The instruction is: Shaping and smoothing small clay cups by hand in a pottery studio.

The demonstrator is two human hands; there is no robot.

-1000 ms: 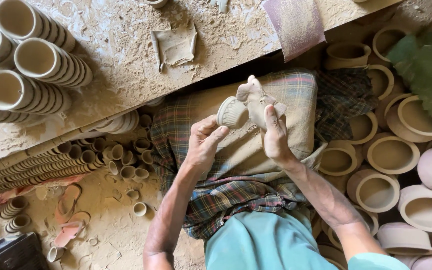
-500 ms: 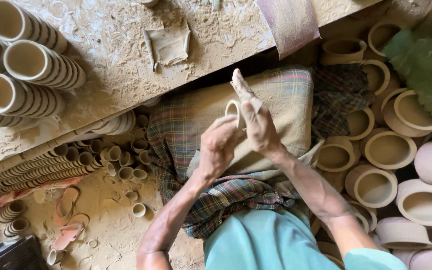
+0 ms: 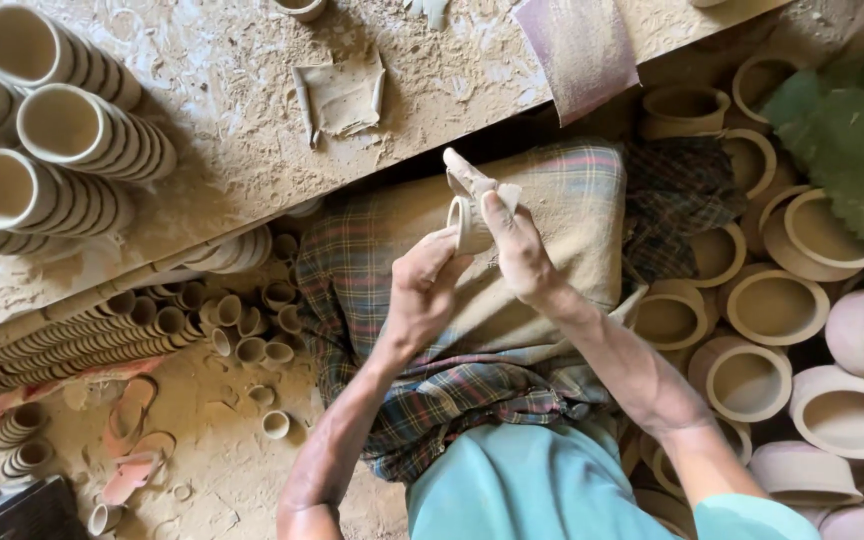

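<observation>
Between the two hands, above the lap, sits a small unfired clay cup point(image 3: 469, 222). The left hand point(image 3: 420, 295) grips it from below and from the left, fingers curled against its wall, so the cup lies up and to the right of that palm. The right hand point(image 3: 519, 252) closes on it from the right, thumb and fingers pressing a folded scrap of abrasive paper point(image 3: 472, 180) against the rim; the paper's pointed end sticks up past the cup toward the table. The cup's long axis lies roughly level, mouth turned leftward. Both hands are in contact with the cup; the left carries it, the right works its surface.

Under the hands, a plaid cloth point(image 3: 572, 200) covers the lap. Beyond it runs the dusty table point(image 3: 222, 120), set on a diagonal. On the table lie a crumpled square of sandpaper point(image 3: 340, 95) and, further right, a larger purplish-brown sheet point(image 3: 580, 45) that overhangs the edge. Stacks of nested cups point(image 3: 72, 140) lie on their sides at the table's left end.

On the floor to the right stand wide clay pots point(image 3: 772, 305), packed close together. To the left, rows of tiny cups point(image 3: 82, 340) lie in lines, with a pink sandal point(image 3: 137, 455) near them. No labels or signs are visible.
</observation>
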